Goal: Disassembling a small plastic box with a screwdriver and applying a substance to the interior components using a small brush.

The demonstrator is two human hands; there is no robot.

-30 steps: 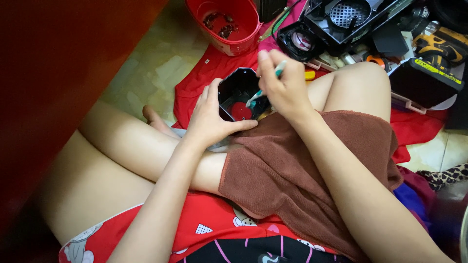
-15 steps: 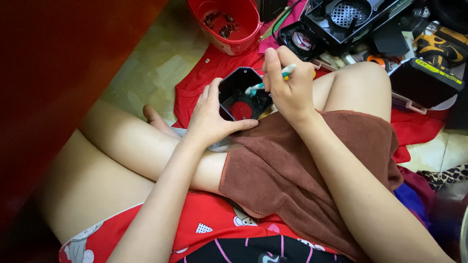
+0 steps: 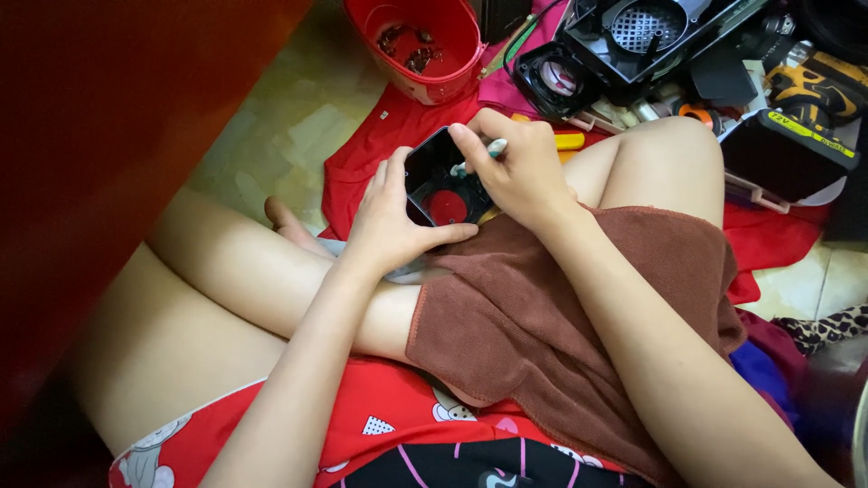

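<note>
Far left is just a big dark red panel (image 3: 99,163) blocking that whole side, with tiled floor (image 3: 280,136) past it. A red tub (image 3: 425,45) with some dark bits inside sits on a red cloth (image 3: 362,172) up top. The person sits cross-legged, a brown towel (image 3: 561,307) draped over one thigh.

The left hand (image 3: 389,221) wraps around a black housing (image 3: 443,181), thumb along the bottom edge, fingers curled over the left side, so it's gripped firmly. The housing is held just above the knees, roughly square, glossy black, with a round red part showing inside.

The right hand (image 3: 515,167) pinches a small pale green tool (image 3: 484,154), tip poking into the housing.

Right of that it's a cluttered pile: a black fan frame (image 3: 651,36), a yellow drill (image 3: 814,86) and a black case (image 3: 782,154).
</note>
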